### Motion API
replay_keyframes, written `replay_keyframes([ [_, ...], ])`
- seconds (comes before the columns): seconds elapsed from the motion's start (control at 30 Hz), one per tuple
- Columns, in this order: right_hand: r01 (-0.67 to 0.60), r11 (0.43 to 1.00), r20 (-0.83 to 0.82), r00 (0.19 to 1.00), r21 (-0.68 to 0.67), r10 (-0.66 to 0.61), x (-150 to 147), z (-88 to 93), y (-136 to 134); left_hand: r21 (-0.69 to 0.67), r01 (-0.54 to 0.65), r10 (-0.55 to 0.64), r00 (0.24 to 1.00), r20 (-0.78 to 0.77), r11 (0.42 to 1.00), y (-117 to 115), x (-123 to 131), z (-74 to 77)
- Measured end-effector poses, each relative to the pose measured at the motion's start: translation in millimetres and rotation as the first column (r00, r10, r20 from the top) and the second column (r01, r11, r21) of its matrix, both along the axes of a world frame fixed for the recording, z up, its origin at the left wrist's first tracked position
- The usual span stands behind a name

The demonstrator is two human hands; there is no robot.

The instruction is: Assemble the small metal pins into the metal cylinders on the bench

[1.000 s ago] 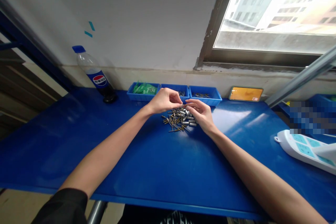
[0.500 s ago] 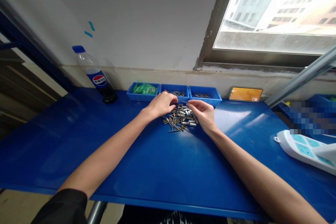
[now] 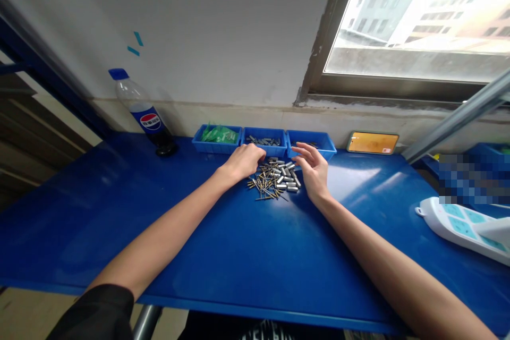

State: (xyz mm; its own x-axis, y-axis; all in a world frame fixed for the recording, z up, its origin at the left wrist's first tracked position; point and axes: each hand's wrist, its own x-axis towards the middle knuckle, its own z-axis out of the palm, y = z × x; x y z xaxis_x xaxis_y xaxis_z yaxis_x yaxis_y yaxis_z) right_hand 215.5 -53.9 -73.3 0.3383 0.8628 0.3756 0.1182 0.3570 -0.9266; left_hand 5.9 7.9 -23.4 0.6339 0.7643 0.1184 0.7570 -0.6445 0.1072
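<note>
A loose pile of small metal parts lies on the blue table: thin pins with brassy ends (image 3: 263,189) on the left and short silver cylinders (image 3: 287,178) on the right. My left hand (image 3: 244,162) is curled closed at the pile's far left edge, in front of the middle blue bin (image 3: 264,150). Whatever its fingers hold, if anything, is hidden. My right hand (image 3: 314,172) hovers at the front of the right blue bin (image 3: 329,150), fingers apart with nothing visible between them. Silver cylinders lie in the middle bin; the right bin's thin parts are partly covered by my fingers.
The left blue bin (image 3: 197,143) holds a green plastic packet (image 3: 220,134). A cola bottle (image 3: 149,119) stands at the back left. A phone (image 3: 373,143) leans on the wall, right of the bins. At the right edge lies a white power strip (image 3: 436,218).
My right hand has shifted slightly right, to the right bin's front, and its fingers have spread. The thin part it pinched no longer shows in them. My left hand has curled its fingers tighter.
</note>
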Motion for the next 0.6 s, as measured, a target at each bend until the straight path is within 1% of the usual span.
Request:
replay_keyframes([
  [0.13,-0.016,1.0,-0.012,1.0,-0.004,0.016,-0.6,1.3,-0.5,-0.028,0.024,-0.022,0.997,0.074,0.999,2.8,-2.7,-1.2],
  [0.23,-0.027,1.0,-0.007,1.0,-0.01,0.027,-0.3,0.6,0.0,-0.065,0.06,-0.049,0.986,0.161,0.996,3.8,-3.3,1.5],
  [0.4,-0.043,0.999,0.019,0.999,-0.022,0.043,0.5,-0.4,0.5,-0.087,0.144,-0.106,0.934,0.341,0.986,2.1,-0.1,9.4],
  [0.5,-0.056,0.998,0.023,0.998,-0.029,0.056,0.9,-0.3,0.3,-0.097,0.174,-0.123,0.912,0.392,0.98,0.7,2.0,12.0],
  [0.6,-0.06,0.998,0.024,0.998,-0.033,0.061,1.1,-0.2,0.0,-0.133,0.204,-0.127,0.891,0.436,0.97,0.2,3.3,11.8],
])
